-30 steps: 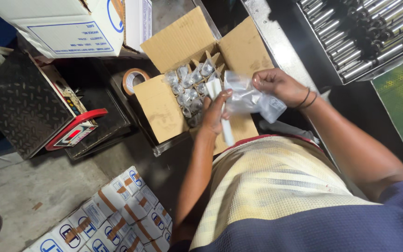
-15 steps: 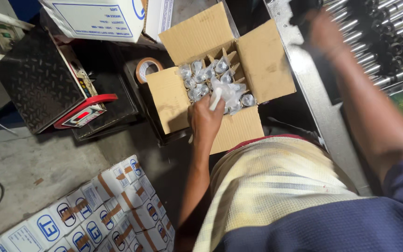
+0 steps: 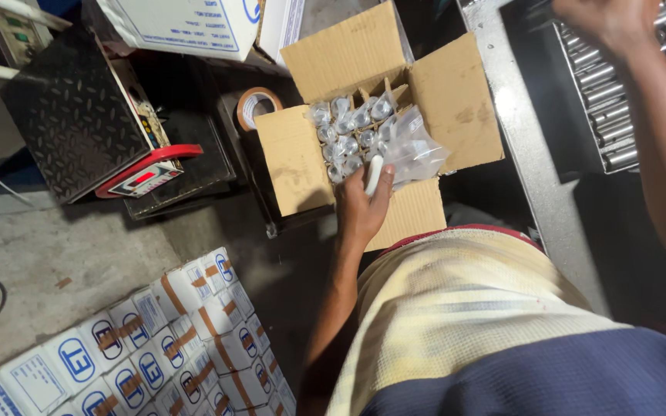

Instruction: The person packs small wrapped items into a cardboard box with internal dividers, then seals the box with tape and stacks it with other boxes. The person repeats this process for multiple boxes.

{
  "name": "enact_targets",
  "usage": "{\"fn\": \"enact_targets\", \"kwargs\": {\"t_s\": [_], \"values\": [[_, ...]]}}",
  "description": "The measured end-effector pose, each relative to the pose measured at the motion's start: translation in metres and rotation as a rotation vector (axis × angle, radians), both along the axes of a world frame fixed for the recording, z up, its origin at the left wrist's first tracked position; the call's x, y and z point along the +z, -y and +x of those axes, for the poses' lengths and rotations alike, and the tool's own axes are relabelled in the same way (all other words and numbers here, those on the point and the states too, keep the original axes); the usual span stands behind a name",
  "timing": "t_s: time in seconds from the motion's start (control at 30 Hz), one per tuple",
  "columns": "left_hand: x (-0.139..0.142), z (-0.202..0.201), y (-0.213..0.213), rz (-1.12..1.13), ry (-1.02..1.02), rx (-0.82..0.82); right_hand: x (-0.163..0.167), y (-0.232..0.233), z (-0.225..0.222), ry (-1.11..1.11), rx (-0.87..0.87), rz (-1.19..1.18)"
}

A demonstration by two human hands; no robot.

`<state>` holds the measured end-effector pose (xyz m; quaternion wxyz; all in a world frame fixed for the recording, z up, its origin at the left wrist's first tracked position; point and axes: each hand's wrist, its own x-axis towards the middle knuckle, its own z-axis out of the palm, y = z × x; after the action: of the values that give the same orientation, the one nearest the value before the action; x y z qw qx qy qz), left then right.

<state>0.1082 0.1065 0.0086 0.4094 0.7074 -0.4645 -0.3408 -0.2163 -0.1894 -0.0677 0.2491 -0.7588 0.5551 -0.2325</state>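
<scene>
An open cardboard box [image 3: 298,162] stands in front of me, filled with several metal parts wrapped in clear plastic bags [image 3: 348,131]. My left hand [image 3: 364,208] rests at the box's near edge, closed around a small white cylinder [image 3: 374,171] beside a loose clear bag [image 3: 414,150]. My right hand [image 3: 607,23] is raised at the upper right, over a tray of shiny metal rods [image 3: 618,85]; its fingers look curled, and whether it holds anything is unclear.
A roll of brown tape [image 3: 256,104] lies left of the box. A black weighing scale with a red-edged display [image 3: 144,177] sits at left. Stacks of small white cartons [image 3: 171,339] cover the floor at lower left. A large white carton [image 3: 186,23] stands at the top.
My right hand left the plastic bag at the box and swung up to the right over the rod tray. The left hand stayed at the box with the white cylinder.
</scene>
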Motion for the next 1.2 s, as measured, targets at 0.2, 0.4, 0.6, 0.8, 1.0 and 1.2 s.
{"fn": "enact_targets", "kwargs": {"t_s": [0.2, 0.4, 0.6, 0.8, 1.0, 1.2], "values": [[-0.024, -0.005, 0.006, 0.000, -0.051, -0.014, 0.037, -0.157, 0.050, 1.064, 0.143, 0.718], [-0.052, -0.020, 0.006, -0.183, -0.172, -0.245, 0.046, -0.214, 0.124, 0.433, 0.533, 0.166], [-0.083, 0.021, -0.009, -0.022, -1.291, 0.271, 0.017, -0.219, 0.145, 0.893, 0.110, 1.355], [-0.102, 0.053, -0.043, 0.031, -1.140, 0.387, 0.000, -0.193, 0.206, 0.635, 0.191, 0.102], [-0.106, 0.056, -0.061, 0.041, -1.019, 0.415, -0.064, -0.090, 0.293, -0.054, 0.399, 0.362], [-0.111, 0.076, -0.081, -0.001, -1.216, 0.165, -0.058, -0.101, 0.246, 0.650, 0.112, 0.753]]}}
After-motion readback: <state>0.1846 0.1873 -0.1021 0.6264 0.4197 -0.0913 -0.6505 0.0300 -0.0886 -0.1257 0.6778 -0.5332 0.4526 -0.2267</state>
